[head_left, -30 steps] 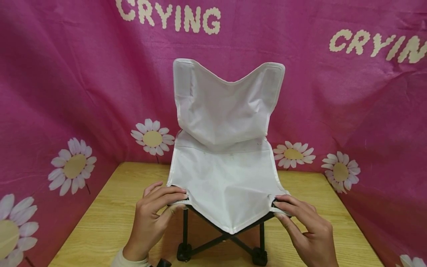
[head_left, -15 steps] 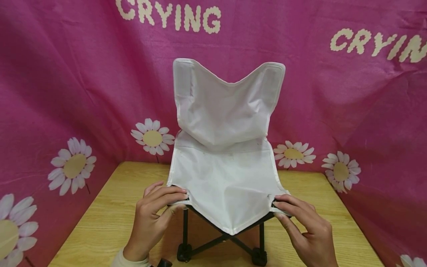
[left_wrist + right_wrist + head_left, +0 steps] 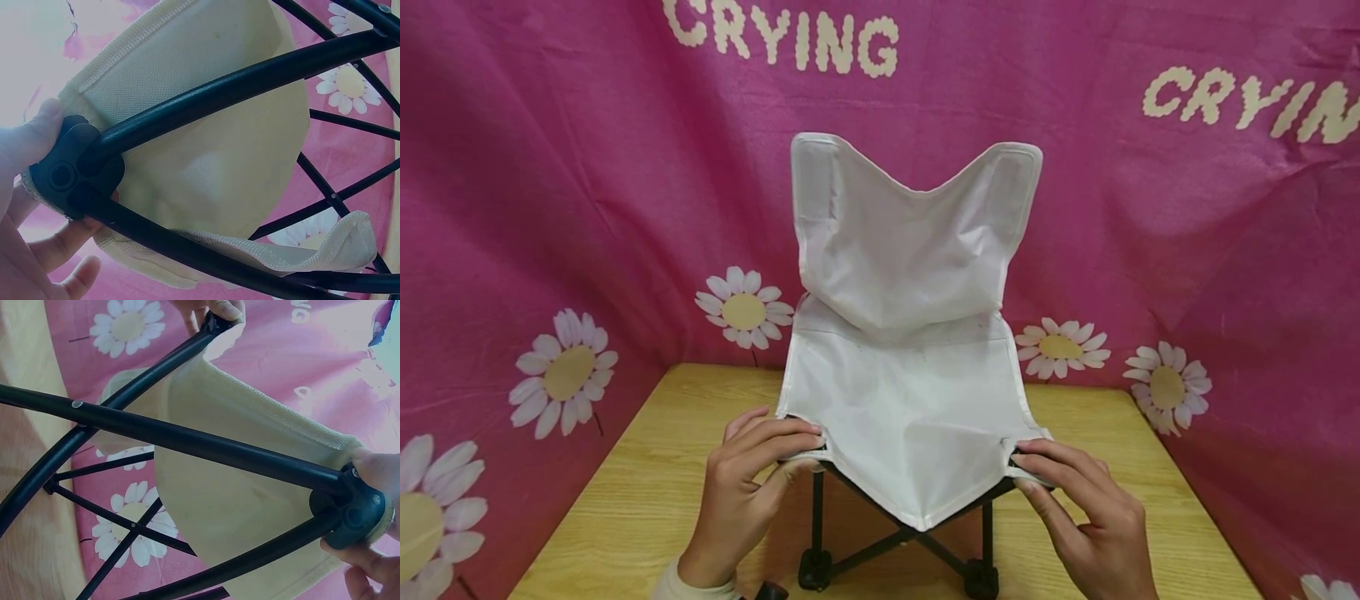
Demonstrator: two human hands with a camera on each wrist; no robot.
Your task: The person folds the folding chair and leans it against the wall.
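A small folding chair with a white fabric seat (image 3: 910, 400) and black frame (image 3: 895, 546) stands on the wooden table (image 3: 625, 492). My left hand (image 3: 752, 467) pinches the seat's front left corner, where the fabric sits over the black frame joint (image 3: 65, 178). At the front right corner my right hand (image 3: 1075, 500) pinches the fabric over the other joint (image 3: 353, 512). The wrist views look from below at the seat fabric (image 3: 219, 156) and the black frame tubes (image 3: 187, 440).
A pink cloth backdrop (image 3: 550, 208) with daisies and the word "CRYING" surrounds the table on three sides. The chair's feet (image 3: 812, 571) stand near the table's front edge. Bare wood shows left and right of the chair.
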